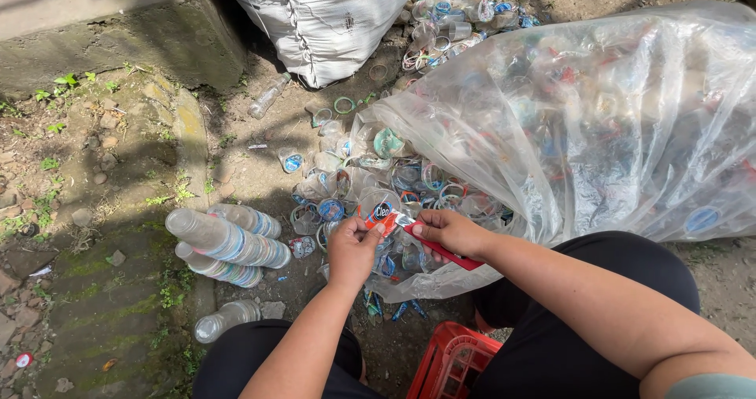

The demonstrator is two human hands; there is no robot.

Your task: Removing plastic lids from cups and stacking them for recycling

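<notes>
Clear plastic cup (376,207), lid up, gripped in left hand (352,249). Right hand (450,231) grasps red-handled cutter (437,246), blade pointing left, touching the cup's rim. Stacked cups (228,240) lie left.

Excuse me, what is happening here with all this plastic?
A seated person holds a clear plastic cup with an orange seal in the left hand. The right hand holds a red-handled blade against it. Stacks of nested clear cups lie on the ground beside a big transparent bag of cups.
</notes>
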